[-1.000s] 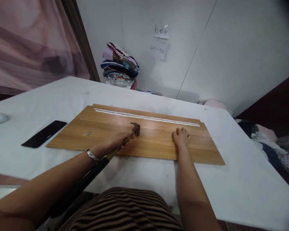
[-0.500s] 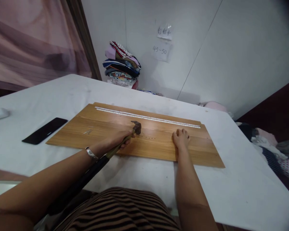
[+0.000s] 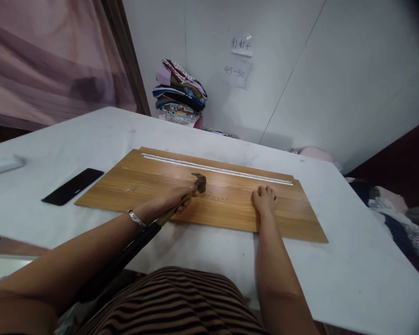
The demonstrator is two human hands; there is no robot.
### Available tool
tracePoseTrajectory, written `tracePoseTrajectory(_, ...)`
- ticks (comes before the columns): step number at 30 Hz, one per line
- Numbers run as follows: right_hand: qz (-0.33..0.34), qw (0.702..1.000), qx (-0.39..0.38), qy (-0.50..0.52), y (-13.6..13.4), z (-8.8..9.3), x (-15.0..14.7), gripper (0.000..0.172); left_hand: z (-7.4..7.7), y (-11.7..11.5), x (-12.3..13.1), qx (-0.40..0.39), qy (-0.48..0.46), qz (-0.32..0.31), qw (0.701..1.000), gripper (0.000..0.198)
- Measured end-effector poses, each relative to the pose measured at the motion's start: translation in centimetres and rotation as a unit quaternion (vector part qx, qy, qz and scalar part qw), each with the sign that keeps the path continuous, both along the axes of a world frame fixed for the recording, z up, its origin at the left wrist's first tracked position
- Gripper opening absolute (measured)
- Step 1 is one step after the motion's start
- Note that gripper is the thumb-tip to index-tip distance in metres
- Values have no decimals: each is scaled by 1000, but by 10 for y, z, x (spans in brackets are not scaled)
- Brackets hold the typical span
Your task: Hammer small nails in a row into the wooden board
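A claw hammer (image 3: pixel 199 183) is gripped high on its shaft by my left hand (image 3: pixel 179 197), just behind the head. Its long handle with a black grip runs back along my left forearm. The hammer head is over the middle of a wooden board (image 3: pixel 293 211), beside a row of small dark dots (image 3: pixel 219 198), perhaps nail heads. My right hand (image 3: pixel 264 200) lies on the board right of that row, palm down and holding nothing. Several loose nails (image 3: pixel 131 188) lie on the board's left part. Two white ruled strips (image 3: pixel 216 168) run along its far side.
A black phone (image 3: pixel 73 186) lies left of the board on the white-covered table (image 3: pixel 352 260). A white object (image 3: pixel 3 164) sits at the far left. Folded clothes (image 3: pixel 179 95) are stacked by the wall, and more cloth (image 3: pixel 394 223) is heaped at the right.
The view has shifted slightly, so everything sits a little further right. Both hands and the hammer keep nearly the same place on the board.
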State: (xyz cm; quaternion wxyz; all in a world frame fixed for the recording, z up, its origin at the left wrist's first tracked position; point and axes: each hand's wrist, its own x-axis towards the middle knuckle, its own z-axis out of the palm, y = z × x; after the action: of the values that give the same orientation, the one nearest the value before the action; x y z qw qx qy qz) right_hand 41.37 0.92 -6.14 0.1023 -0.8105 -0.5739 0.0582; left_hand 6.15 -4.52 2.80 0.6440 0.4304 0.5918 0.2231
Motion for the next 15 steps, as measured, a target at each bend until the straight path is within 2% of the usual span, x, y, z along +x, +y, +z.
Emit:
tracePoseTrajectory(5,1,1000,-3,-3,0,1,0,49,2,-2,4,4,35,-5,999,41)
tracePoseTrajectory(8,1,1000,-6,1,0,2,-1,49,2,-2,5,12,22,-5,1000,42)
tracePoseTrajectory(15,-1,1000,2,2,0,2,-3,50,-5,0,4,19,19,-20,999,40)
